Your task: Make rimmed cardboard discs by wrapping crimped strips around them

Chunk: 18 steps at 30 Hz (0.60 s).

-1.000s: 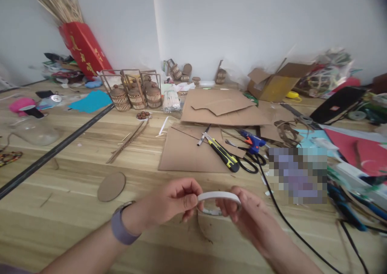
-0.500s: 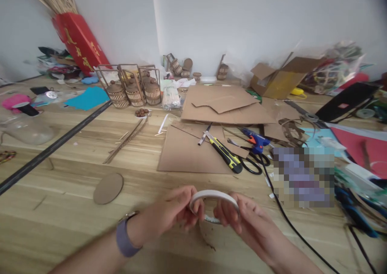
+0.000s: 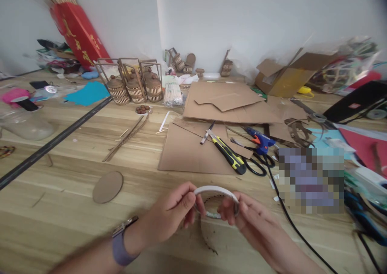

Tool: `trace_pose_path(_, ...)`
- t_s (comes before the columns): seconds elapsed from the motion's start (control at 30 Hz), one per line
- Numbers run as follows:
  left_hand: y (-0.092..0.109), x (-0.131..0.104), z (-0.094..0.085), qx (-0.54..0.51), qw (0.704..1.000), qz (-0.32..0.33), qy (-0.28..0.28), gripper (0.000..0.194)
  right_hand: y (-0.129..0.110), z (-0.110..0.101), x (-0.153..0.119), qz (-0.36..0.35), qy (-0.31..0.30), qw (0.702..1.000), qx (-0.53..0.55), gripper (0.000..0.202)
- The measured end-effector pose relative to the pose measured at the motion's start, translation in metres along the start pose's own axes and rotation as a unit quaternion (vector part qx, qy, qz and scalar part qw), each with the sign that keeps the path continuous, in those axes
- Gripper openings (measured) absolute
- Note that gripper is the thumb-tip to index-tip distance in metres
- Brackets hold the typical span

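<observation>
A white ring-shaped roll of tape [image 3: 215,189] is held between my two hands above the wooden table [image 3: 69,229]. My left hand [image 3: 177,209] pinches its left side, thumb on the outside. On the right side, my right hand [image 3: 246,215] has its fingers closed round the rim, some showing through the ring. Beneath the roll, a thin dark curved strip [image 3: 207,241] lies on the wood. A round cardboard disc [image 3: 108,187] rests to the left of my left hand.
Beyond my hands lie a yellow-black cutter [image 3: 228,153], black scissors [image 3: 256,167], a blue glue gun [image 3: 261,141] and cardboard sheets [image 3: 187,149]. A black cable [image 3: 290,225] runs down the right. Small lidded baskets [image 3: 137,88] stand at the back left.
The view has shifted slightly. My left thumb has moved up onto the roll's left edge, and the roll is still held in both hands.
</observation>
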<state>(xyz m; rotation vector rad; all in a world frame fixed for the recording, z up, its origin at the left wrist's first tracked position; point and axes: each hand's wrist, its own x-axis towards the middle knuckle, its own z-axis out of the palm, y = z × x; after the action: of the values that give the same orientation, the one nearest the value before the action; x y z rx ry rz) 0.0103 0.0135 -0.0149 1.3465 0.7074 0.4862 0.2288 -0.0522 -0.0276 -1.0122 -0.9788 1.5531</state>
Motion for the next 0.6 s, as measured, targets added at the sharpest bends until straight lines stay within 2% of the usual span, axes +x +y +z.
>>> trace_pose_path(0.13, -0.001, 0.005, 0.000, -0.022, 0.999, -0.002, 0.026, 0.053, -0.001, -0.002, -0.005, -0.007, -0.022, 0.997, -0.072, 0.038)
trace_pose_path(0.27, -0.004, 0.006, 0.001, -0.064, 0.998, -0.008, 0.019, 0.053, -0.007, -0.001, -0.009, -0.010, -0.045, 0.992, -0.121, 0.034)
trace_pose_path(0.3, -0.005, 0.005, 0.002, -0.050, 0.998, -0.008, 0.031, 0.052, -0.008, 0.000, -0.010, -0.007, -0.043, 0.990, -0.131, 0.033)
trace_pose_path(0.37, -0.004, 0.001, 0.002, 0.039, 0.994, 0.015, 0.099, 0.046, -0.010, 0.002, -0.010, -0.006, -0.044, 0.988, -0.148, 0.031)
trace_pose_path(0.43, -0.001, -0.005, 0.002, 0.170, 0.966, 0.088, 0.175, 0.038, -0.010, 0.004, -0.010, -0.002, -0.061, 0.985, -0.164, 0.031)
trace_pose_path(0.47, 0.000, -0.008, 0.002, 0.232, 0.943, 0.141, 0.191, 0.033, -0.010, 0.006, -0.010, 0.000, -0.073, 0.982, -0.173, 0.031)
trace_pose_path(0.53, 0.003, -0.013, 0.003, 0.331, 0.892, 0.247, 0.183, 0.027, -0.009, 0.009, -0.010, 0.001, -0.089, 0.978, -0.187, 0.030)
trace_pose_path(0.6, 0.005, -0.016, 0.004, 0.396, 0.848, 0.311, 0.164, 0.026, -0.009, 0.013, -0.010, 0.002, -0.104, 0.975, -0.195, 0.029)
